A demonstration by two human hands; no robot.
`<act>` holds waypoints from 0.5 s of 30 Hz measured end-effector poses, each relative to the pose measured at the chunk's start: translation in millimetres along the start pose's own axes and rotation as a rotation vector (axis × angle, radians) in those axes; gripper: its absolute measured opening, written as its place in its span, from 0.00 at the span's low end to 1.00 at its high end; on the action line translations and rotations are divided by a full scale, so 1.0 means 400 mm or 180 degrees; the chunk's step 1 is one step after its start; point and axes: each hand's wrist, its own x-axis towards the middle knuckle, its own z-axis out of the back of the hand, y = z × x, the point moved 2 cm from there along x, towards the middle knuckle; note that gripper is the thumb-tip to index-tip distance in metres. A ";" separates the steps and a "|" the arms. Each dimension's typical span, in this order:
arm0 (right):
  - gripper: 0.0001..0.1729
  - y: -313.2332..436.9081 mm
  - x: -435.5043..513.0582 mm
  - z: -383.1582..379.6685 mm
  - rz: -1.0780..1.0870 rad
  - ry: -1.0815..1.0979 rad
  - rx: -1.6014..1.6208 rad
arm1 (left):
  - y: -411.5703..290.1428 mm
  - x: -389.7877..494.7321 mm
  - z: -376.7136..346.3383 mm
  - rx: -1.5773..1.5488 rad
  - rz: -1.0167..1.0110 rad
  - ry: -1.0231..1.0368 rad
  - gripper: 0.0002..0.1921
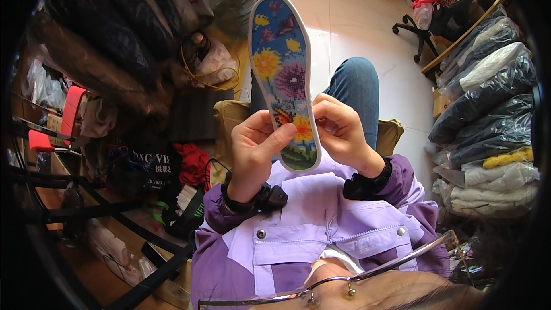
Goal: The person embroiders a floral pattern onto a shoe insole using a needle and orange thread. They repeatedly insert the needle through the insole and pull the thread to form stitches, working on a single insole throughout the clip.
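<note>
An embroidered shoe insole (pixel 287 82) with a white edge stands nearly upright before me, its cross-stitched flower pattern facing me. My left hand (pixel 258 148) grips its left side, the thumb lying over an orange flower near the heel end. At the opposite edge, my right hand (pixel 344 131) has its fingertips bunched against the white binding. Whether a needle or thread sits between those fingers is too small to tell. Both wrists carry black bands, and the left one bears a small black device (pixel 272 198).
Plastic-wrapped folded garments (pixel 486 125) are stacked at the right. A black office chair (pixel 452 17) stands at the far right. Dark bagged clothes (pixel 99 38) fill the upper left, above a black metal frame (pixel 129 224) and a red cloth (pixel 191 163). My jeans-clad knee (pixel 355 94) rises behind the insole.
</note>
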 end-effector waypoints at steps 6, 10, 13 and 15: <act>0.05 -0.007 -0.011 0.004 -0.0029 0.0005 -0.0080 | 0.000 -0.003 -0.001 0.0049 0.0091 0.0022 0.09; 0.05 -0.011 -0.014 -0.002 -0.0091 0.0011 0.0120 | -0.001 -0.003 0.001 -0.0020 0.0098 0.0080 0.09; 0.05 -0.011 -0.016 -0.005 -0.0146 0.0025 0.0330 | 0.001 -0.004 0.002 -0.0073 0.0098 0.0059 0.09; 0.05 -0.010 -0.016 -0.005 -0.0135 0.0053 0.0376 | 0.001 -0.004 0.003 -0.0118 0.0116 0.0039 0.10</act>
